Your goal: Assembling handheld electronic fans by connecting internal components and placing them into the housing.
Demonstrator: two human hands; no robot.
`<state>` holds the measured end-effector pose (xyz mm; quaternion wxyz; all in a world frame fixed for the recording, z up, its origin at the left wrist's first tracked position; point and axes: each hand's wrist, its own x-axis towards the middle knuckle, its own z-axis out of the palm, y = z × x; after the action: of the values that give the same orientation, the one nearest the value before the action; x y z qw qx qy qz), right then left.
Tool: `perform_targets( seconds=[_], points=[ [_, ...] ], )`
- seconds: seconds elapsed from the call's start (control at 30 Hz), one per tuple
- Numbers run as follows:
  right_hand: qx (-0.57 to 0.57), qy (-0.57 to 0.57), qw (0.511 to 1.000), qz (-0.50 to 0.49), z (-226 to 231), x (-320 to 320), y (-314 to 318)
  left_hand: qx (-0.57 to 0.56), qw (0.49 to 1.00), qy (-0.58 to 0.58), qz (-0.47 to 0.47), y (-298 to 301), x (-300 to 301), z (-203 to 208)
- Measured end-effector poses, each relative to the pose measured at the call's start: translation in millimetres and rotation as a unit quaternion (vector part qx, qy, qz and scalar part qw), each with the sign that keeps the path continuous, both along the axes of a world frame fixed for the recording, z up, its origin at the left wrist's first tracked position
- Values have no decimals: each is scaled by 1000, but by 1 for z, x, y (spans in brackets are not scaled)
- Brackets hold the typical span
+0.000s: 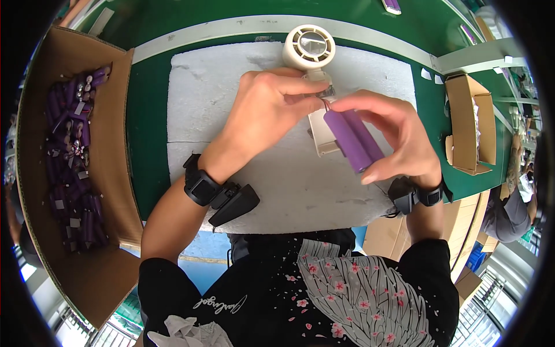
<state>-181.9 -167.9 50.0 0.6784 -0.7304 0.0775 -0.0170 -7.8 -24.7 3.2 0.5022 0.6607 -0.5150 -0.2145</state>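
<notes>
I see the right hand [411, 139] clasping a purple, two-cylinder plastic-wrapped battery pack [354, 140], long axis eleven-to-five o'clock, the left hand [260, 101] pinching thin dark wires [326, 106] at its eleven-o'clock end.

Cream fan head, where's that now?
In the head view, the fan head is near the top, just right of centre, beyond the left hand, overlapping the far edge of the white mat.
</notes>
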Motion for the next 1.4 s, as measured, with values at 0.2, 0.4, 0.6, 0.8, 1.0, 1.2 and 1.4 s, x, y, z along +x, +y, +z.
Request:
perform_targets(
  seconds=[0.2,0.4,0.6,0.8,1.0,1.2,1.4],
  points=[
    [-265,-25,963,39,1,1,11,-2,1000,-12,-3,1,0,-1],
    [-301,-60,952,-11,-5,-2,17,12,998,-66,-22,2,2,3],
    [-313,-57,948,-16,-5,-1,14,19,997,-65,-39,3,4,6],
    [-368,-81,926,5,-7,1,15,-34,998,-54,-27,0,3,-3],
    [-390,-60,919,-22,-9,1,20,-23,996,-81,-39,2,5,-2],
    [-383,-42,922,-28,-8,0,24,15,992,-112,-50,3,5,5],
    [-401,-48,914,-34,-9,-1,28,11,996,-70,-50,3,4,5]
  ],
)
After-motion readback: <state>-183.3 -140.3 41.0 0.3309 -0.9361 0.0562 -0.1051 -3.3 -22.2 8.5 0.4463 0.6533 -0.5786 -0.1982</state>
